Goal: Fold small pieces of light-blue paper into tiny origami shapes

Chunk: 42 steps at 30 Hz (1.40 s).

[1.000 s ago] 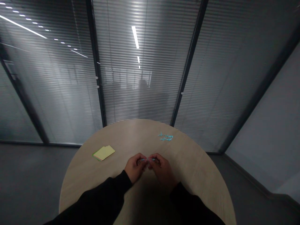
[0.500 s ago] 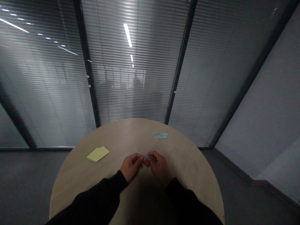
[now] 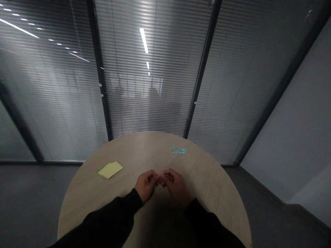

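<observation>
Both my hands meet over the middle of a round, light wooden table (image 3: 214, 193). My left hand (image 3: 145, 185) and my right hand (image 3: 176, 186) are closed in a pinch, fingertips touching, on a small light blue paper piece (image 3: 162, 176) held between them just above the tabletop. Black sleeves cover both forearms. Most of the paper piece is hidden by my fingers.
A small stack of yellow and green sticky notes (image 3: 110, 169) lies at the left of the table. Several little blue folded paper shapes (image 3: 178, 150) lie near the far edge. Glass walls with blinds (image 3: 155, 86) stand behind the table, and grey floor surrounds it.
My hands stay together on the blue paper, with the fingers shifting slightly. The view has swung a little sideways and back.
</observation>
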{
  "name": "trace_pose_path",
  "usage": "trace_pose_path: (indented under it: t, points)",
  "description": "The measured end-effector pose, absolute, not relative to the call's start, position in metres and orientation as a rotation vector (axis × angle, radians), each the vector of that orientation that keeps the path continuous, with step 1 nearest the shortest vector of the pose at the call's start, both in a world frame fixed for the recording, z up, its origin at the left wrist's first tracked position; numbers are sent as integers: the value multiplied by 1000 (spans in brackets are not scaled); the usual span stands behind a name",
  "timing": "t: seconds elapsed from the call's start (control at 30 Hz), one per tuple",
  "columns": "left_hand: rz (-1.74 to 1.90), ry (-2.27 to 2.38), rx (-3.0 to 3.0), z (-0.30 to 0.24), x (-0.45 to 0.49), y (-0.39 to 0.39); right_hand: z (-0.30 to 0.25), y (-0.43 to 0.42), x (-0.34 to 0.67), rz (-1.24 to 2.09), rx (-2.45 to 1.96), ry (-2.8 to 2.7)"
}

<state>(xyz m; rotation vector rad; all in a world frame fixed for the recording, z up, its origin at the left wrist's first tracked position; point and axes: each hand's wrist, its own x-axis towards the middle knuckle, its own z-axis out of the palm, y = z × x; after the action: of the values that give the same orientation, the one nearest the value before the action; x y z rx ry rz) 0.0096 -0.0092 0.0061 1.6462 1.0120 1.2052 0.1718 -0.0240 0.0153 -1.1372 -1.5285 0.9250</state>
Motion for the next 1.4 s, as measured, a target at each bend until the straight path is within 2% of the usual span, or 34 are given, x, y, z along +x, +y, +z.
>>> trace_pose_path:
  t: [0.23, 0.4, 0.5, 0.67, 0.9, 0.97, 1.17, 1.4]
  points:
    - [1223, 1045, 1549, 9, 10, -9, 18, -23, 175, 1068, -1087, -1454]
    - [1163, 964, 1463, 8, 12, -9, 18, -24, 175, 1019, -1074, -1429]
    - [1154, 960, 1444, 7, 13, -10, 19, -24, 177, 823, -1119, -1526]
    - [1206, 972, 1446, 6, 12, -10, 24, -23, 183, 292, -1104, -1803]
    - [1268, 1071, 1466, 8, 11, -12, 27, -25, 176, -13, -1098, -1817]
    - [1268, 1075, 1471, 9, 11, -13, 28, -26, 174, -4, -1107, -1801]
    - [1258, 1056, 1504, 7, 10, -12, 26, -25, 175, 333, -1133, -1732]
    - [1264, 924, 1366, 7, 14, -13, 24, -26, 176, 576, -1069, -1597]
